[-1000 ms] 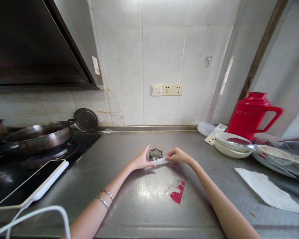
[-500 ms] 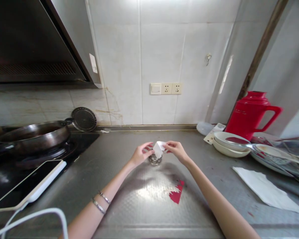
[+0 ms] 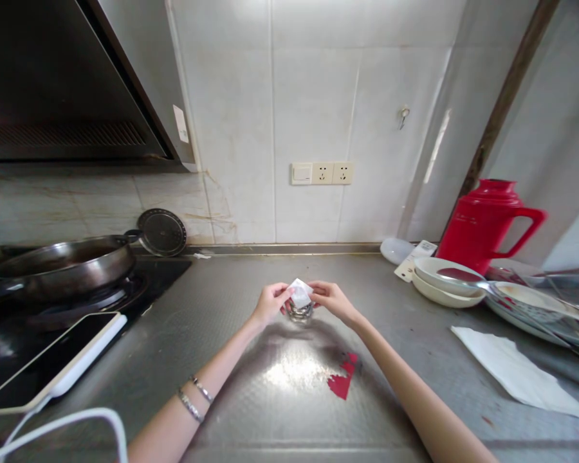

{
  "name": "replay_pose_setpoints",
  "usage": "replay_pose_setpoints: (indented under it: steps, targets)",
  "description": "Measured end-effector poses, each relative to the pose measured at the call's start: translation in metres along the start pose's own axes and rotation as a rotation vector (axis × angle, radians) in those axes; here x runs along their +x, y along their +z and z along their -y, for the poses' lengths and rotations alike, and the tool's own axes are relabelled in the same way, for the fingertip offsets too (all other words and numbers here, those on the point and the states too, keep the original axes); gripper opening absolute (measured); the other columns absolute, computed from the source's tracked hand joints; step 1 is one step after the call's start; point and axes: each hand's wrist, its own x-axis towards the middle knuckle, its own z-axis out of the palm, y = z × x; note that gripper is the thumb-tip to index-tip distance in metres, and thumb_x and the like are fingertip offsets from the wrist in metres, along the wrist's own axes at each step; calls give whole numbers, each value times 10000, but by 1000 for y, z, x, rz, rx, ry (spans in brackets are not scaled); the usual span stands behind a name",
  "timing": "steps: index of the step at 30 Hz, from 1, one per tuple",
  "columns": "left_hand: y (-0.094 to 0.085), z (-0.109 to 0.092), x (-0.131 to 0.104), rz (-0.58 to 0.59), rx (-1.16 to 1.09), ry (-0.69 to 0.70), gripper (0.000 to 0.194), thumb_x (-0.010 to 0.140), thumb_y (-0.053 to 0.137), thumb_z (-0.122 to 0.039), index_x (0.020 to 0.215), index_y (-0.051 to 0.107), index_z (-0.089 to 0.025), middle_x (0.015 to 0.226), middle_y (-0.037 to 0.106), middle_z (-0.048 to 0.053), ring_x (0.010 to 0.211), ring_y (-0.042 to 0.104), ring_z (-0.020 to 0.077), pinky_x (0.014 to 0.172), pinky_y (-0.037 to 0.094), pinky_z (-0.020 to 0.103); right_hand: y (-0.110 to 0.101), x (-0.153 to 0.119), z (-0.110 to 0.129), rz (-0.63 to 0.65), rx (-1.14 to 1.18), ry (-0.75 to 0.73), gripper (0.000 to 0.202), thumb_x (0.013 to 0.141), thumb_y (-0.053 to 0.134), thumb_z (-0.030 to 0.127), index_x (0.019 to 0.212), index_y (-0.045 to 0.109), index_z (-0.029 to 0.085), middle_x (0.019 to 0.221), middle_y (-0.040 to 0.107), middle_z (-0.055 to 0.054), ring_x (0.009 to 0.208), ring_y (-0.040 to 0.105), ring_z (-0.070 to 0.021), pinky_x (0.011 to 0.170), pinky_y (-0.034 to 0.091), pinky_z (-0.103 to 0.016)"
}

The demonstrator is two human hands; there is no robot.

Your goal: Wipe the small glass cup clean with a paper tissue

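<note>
Between my hands is a small white paper piece (image 3: 300, 294), held above a small shiny round container (image 3: 300, 312) on the metal counter. My left hand (image 3: 273, 301) pinches the paper's left edge. On the opposite edge, the fingers of my right hand (image 3: 329, 298) are closed on the same paper. The paper hides the container's top. Torn red paper (image 3: 341, 379) lies on the counter nearer to me, slightly right of the container.
At left, a pan (image 3: 67, 265) sits on the stove and a phone (image 3: 48, 363) with a white cable lies at its edge. On the right are a red thermos (image 3: 480, 225), stacked bowls (image 3: 446, 294), dishes and a white napkin (image 3: 516, 370).
My left hand has closed on the white paper, which now lies flatter and squarer over the container. My right hand has shifted slightly left and down.
</note>
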Motion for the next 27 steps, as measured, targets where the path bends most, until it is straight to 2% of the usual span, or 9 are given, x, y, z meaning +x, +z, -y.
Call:
replay_pose_setpoints:
  steps: [2, 5, 9, 12, 15, 18, 22, 27]
  targets:
    - [2, 1, 0, -51, -9, 2, 431, 677, 650, -547, 766, 637, -125, 582, 586, 4, 462, 505, 109, 380, 394, 209, 3, -2, 4, -51, 72, -17, 523, 723, 627, 457, 1162, 588, 176, 1002, 694, -84, 847, 640, -198, 654, 517, -292]
    - [5, 3, -1, -126, -29, 19, 426, 671, 650, -551, 723, 619, -130, 543, 536, -17, 447, 471, 102, 362, 380, 205, 10, -4, 7, -106, 108, -49, 539, 751, 615, 468, 1196, 547, 172, 1030, 683, -96, 887, 635, -200, 670, 516, -293]
    - [8, 3, -5, -177, -71, 20, 382, 674, 663, -515, 693, 589, -140, 534, 519, -24, 474, 482, 108, 363, 389, 196, 23, -1, 1, -121, 45, -109, 538, 672, 716, 402, 1121, 555, 154, 864, 697, -54, 792, 637, -185, 692, 492, -298]
    - [10, 2, -7, -176, -122, 16, 353, 675, 678, -481, 700, 578, -144, 606, 572, 2, 569, 547, 135, 388, 425, 197, 29, 2, -6, -171, 45, -137, 423, 658, 719, 392, 990, 601, 158, 845, 688, -47, 786, 628, -183, 713, 480, -299]
    - [11, 1, -8, -158, -157, -10, 350, 663, 703, -457, 749, 609, -131, 667, 613, 27, 625, 581, 153, 400, 435, 199, 28, 3, -9, -213, -7, -130, 319, 666, 699, 415, 830, 649, 146, 780, 670, -40, 729, 599, -174, 670, 457, -280]
    - [9, 0, -8, -137, -163, -22, 386, 675, 702, -456, 853, 665, -115, 744, 654, 50, 640, 589, 153, 408, 427, 197, 25, 3, -7, -194, -53, -101, 316, 672, 683, 446, 733, 668, 136, 661, 625, -13, 638, 546, -151, 605, 417, -257]
    - [7, 0, -7, -136, -117, -2, 374, 707, 667, -471, 797, 697, -109, 698, 656, 50, 621, 581, 148, 439, 430, 203, 26, 0, -4, -164, 22, -71, 373, 685, 661, 503, 704, 666, 130, 620, 598, -1, 588, 506, -129, 564, 388, -241]
    - [4, 1, -5, -163, -64, -9, 361, 714, 653, -469, 783, 692, -117, 735, 676, 69, 685, 616, 184, 485, 451, 228, 27, 1, -5, -209, 48, -85, 387, 721, 637, 512, 742, 667, 127, 658, 623, -21, 613, 531, -142, 582, 413, -250]
